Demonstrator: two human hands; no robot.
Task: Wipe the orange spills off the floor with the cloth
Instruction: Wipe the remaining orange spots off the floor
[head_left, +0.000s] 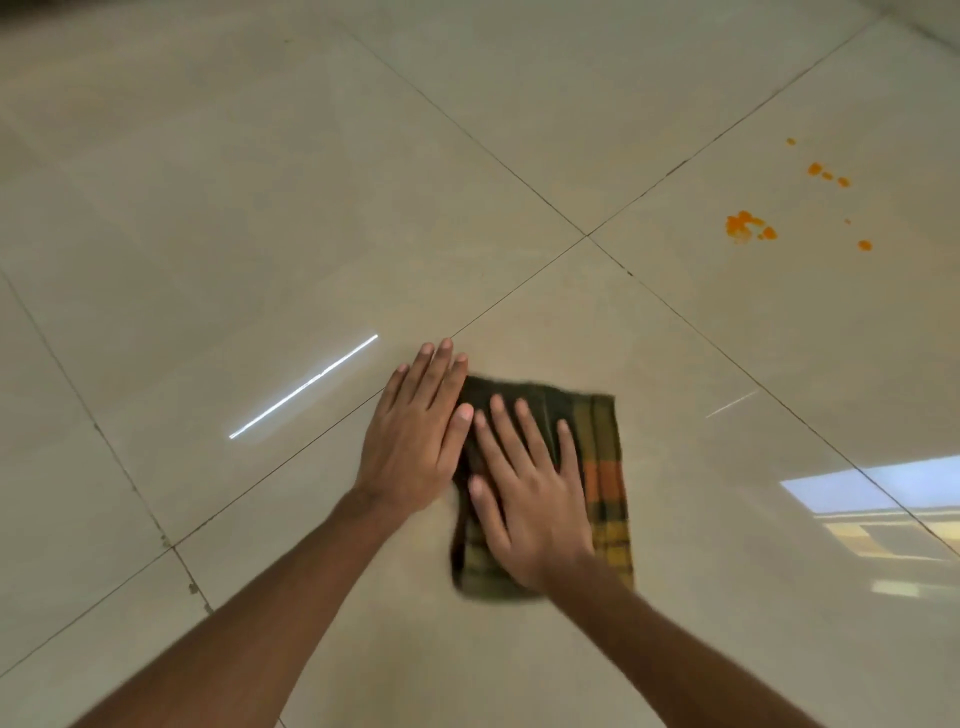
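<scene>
While our right hand (530, 499) presses flat, fingers spread, on the folded plaid cloth (605, 483), our left hand (415, 441) lies open on the tiled floor (260, 208), just touching the cloth's left edge. Orange spills (745, 227) sit well apart, up to the right.

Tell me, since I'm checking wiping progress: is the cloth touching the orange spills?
Apart. The head view shows bare floor tile between the cloth, under the right hand, and the orange spills.
</scene>
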